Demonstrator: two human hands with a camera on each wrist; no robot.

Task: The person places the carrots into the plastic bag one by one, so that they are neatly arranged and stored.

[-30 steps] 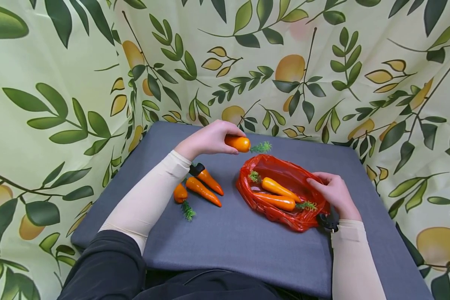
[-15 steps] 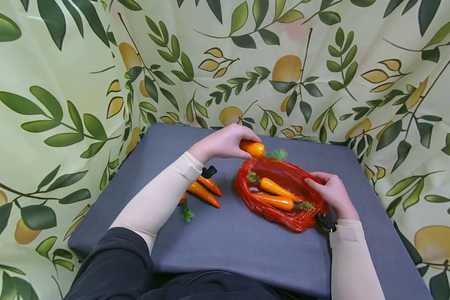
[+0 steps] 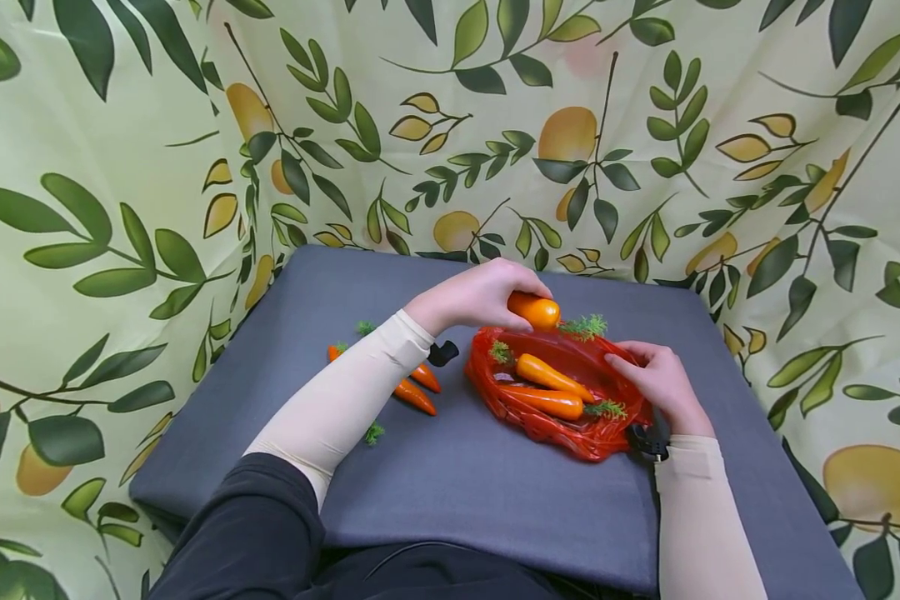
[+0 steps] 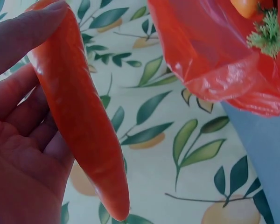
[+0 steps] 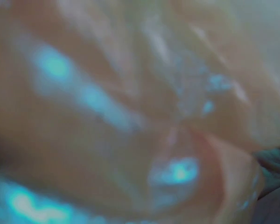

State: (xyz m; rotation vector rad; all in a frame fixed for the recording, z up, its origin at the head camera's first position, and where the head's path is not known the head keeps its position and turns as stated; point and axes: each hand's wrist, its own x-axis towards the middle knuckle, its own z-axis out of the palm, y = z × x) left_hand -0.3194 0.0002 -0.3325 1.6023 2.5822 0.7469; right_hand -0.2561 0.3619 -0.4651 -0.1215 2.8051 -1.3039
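In the head view my left hand grips an orange carrot with a green tuft, above the far rim of a red plastic bag. The left wrist view shows the thumb and fingers around the thick end of this carrot, its tip pointing free. My right hand holds the bag's right rim between thumb and fingers. Inside the bag's wide mouth lie two carrots, an upper carrot and a lower carrot. Blurred plastic fills the right wrist view.
On the grey table, left of the bag, lie several more carrots, partly hidden under my left forearm. A patterned leaf-and-fruit cloth hangs around the back and sides of the table.
My left hand has moved right and slightly down with the carrot, from left of the bag to over its far rim. The right hand keeps its hold on the bag.
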